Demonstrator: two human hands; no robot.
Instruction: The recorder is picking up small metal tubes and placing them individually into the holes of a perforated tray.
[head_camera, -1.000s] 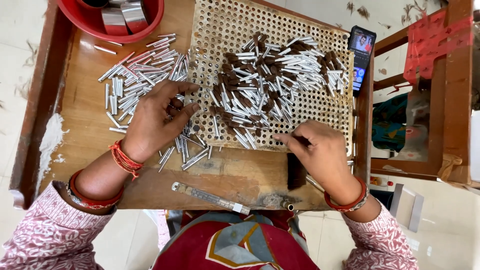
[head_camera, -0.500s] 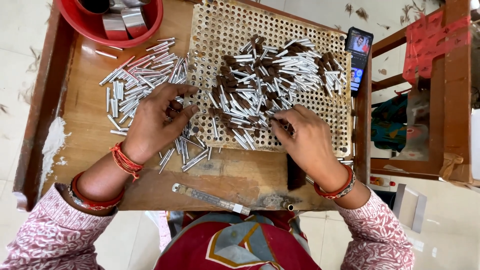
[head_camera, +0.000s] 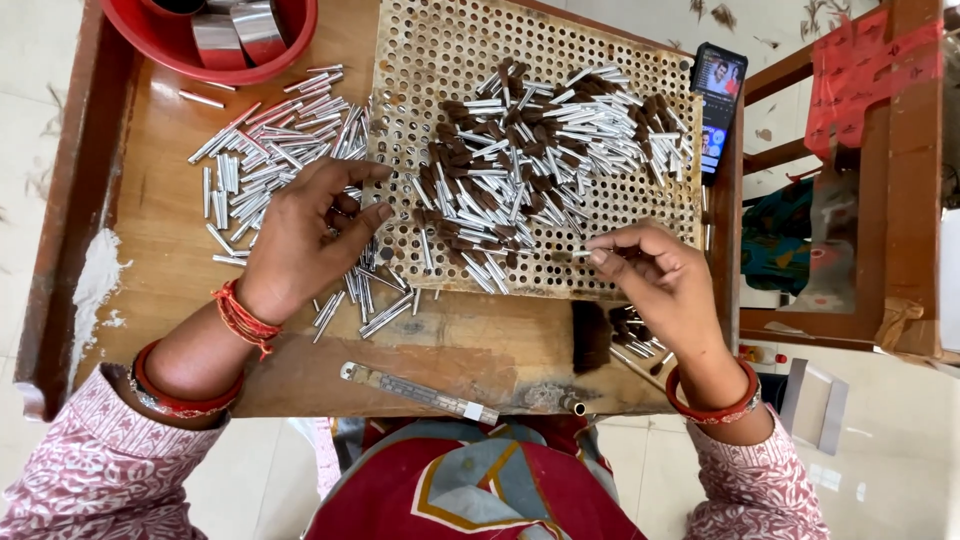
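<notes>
My right hand (head_camera: 655, 280) hovers over the near right part of a perforated board (head_camera: 640, 225) and pinches a small silver tube (head_camera: 583, 251) between thumb and forefinger. A heap of silver tubes with brown tips (head_camera: 540, 150) lies on the board just beyond it. My left hand (head_camera: 305, 235) rests with curled fingers on loose plain silver tubes (head_camera: 265, 155) spread over the wooden tray (head_camera: 160, 230), at the board's left edge. Whether any tube is inside its fingers is hidden.
A red bowl (head_camera: 150, 45) with metal pieces sits at the tray's far left corner. A phone (head_camera: 718, 100) leans at the board's right edge. A flat metal strip (head_camera: 420, 392) and a dark brush (head_camera: 590, 335) lie near the tray's front edge. Wooden furniture (head_camera: 900, 200) stands to the right.
My right hand went from the tray's front edge up to the brown-tipped heap, then drew back a little with a small tube pinched. My left hand stayed on the loose tubes.
</notes>
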